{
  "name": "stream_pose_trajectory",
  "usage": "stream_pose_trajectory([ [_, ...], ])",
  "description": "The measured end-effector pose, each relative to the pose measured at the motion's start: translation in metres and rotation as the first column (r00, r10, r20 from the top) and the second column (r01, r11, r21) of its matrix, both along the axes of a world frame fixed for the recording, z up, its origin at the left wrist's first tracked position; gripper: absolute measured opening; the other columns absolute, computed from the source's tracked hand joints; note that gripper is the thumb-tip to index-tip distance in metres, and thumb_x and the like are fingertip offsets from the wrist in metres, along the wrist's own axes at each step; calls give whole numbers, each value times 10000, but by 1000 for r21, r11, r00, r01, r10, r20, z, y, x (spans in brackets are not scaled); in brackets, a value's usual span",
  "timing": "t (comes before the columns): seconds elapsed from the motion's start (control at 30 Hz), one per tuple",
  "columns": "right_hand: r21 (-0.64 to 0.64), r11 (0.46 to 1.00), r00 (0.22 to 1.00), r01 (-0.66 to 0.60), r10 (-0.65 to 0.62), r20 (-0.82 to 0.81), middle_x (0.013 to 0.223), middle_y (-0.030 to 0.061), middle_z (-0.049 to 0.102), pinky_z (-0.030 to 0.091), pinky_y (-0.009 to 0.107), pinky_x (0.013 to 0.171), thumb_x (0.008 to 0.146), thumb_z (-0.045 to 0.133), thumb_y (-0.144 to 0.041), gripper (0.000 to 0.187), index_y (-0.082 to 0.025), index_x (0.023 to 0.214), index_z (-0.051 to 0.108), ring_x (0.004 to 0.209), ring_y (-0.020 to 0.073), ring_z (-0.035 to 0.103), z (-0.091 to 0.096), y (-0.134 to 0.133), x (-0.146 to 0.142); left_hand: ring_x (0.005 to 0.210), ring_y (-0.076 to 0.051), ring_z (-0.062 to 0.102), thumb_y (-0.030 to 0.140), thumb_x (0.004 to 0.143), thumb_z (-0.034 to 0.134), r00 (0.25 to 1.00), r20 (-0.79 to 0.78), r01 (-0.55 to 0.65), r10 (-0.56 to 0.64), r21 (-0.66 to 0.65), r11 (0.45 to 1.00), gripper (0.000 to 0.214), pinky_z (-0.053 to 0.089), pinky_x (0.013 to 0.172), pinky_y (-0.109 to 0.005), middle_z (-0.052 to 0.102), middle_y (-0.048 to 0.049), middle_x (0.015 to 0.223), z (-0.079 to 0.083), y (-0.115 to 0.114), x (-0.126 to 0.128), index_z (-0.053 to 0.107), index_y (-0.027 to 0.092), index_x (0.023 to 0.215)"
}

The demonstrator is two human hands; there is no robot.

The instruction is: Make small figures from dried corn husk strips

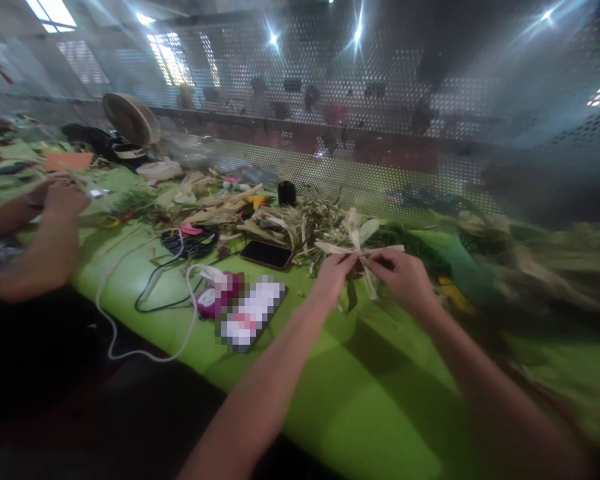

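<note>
Over the green table (310, 407), I hold pale, dried husk strips (356, 235) that cross and spread out like a flower or star. My left hand (335, 272) pinches them near the centre from the left. From the right, the fingers of my right hand (403, 272) close on the same spot. Some strips point up and sideways, while others hang below my fingers. How they are joined is hidden by the fingertips. Just behind lies a heap of shredded dry husk (313, 223).
A black phone (266, 254), a blurred-out flat item (254, 313), a purple pouch (215, 300) and a white cable (150, 359) lie to the left. A fan (130, 120) stands farther back. At far left are a co-worker's hands (63, 197). Perforated panels (300, 153) line the back.
</note>
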State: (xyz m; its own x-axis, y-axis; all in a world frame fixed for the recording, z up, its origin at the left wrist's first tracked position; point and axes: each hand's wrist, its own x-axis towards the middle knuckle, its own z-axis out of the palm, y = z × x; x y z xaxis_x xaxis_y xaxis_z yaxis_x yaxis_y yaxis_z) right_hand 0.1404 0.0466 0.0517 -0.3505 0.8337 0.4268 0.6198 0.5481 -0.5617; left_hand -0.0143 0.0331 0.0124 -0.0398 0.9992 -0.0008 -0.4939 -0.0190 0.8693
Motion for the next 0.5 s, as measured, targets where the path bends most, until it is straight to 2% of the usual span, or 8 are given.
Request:
stream_pose_trajectory([
  [0.07, 47, 999, 1000, -11, 10, 29, 755, 25, 704, 400, 288, 624, 857, 615, -349, 166, -229, 802, 716, 682, 191, 610, 1, 1, 1, 609, -97, 537, 388, 715, 747, 1000, -3, 13, -13, 21, 1000, 288, 436, 674, -259, 608, -15, 669, -1, 1, 1, 677, 115, 772],
  [0.17, 101, 994, 998, -53, 50, 30, 795, 39, 695, 431, 299, 682, 852, 613, -295, 136, -222, 759, 682, 757, 206, 627, 0, 5, 2, 565, -78, 495, 363, 686, 763, 997, 75, 12, -12, -4, 1000, 283, 408, 615, -247, 577, 0, 644, 0, 1, 3, 656, 109, 751],
  [0.3, 115, 985, 988, -127, 136, -73, 1064, 67, 702, 470, 342, 831, 855, 603, -276, 129, -226, 762, 679, 993, 237, 646, -3, 11, 3, 544, -61, 457, 340, 665, 784, 991, 129, 22, -21, -14, 1000, 287, 376, 577, -238, 539, 18, 631, 3, -2, 3, 645, 107, 758],
  [0.37, 116, 985, 983, -127, 140, -116, 1150, 78, 681, 471, 362, 870, 853, 611, -306, 149, -223, 757, 689, 1048, 247, 635, -5, 13, 4, 542, -61, 452, 354, 674, 780, 991, 125, 48, -47, -4, 999, 293, 376, 575, -241, 529, 22, 632, 3, -3, 2, 639, 110, 756],
  [0.43, 78, 994, 985, -82, 93, -147, 1055, 83, 701, 482, 362, 824, 829, 641, -353, 173, -215, 737, 692, 961, 246, 649, -7, 15, 5, 549, -67, 460, 371, 683, 774, 994, 94, 59, -59, -5, 998, 302, 381, 577, -245, 541, 16, 649, 1, -2, 0, 643, 113, 771],
  [0.5, -52, 998, 980, -45, 34, -198, 867, 65, 714, 487, 343, 736, 786, 683, -403, 201, -206, 760, 703, 813, 230, 649, -9, 17, 5, 576, -77, 480, 382, 698, 761, 997, 41, 65, -65, -10, 998, 311, 392, 589, -247, 573, 5, 689, 0, -1, -1, 660, 117, 825],
])
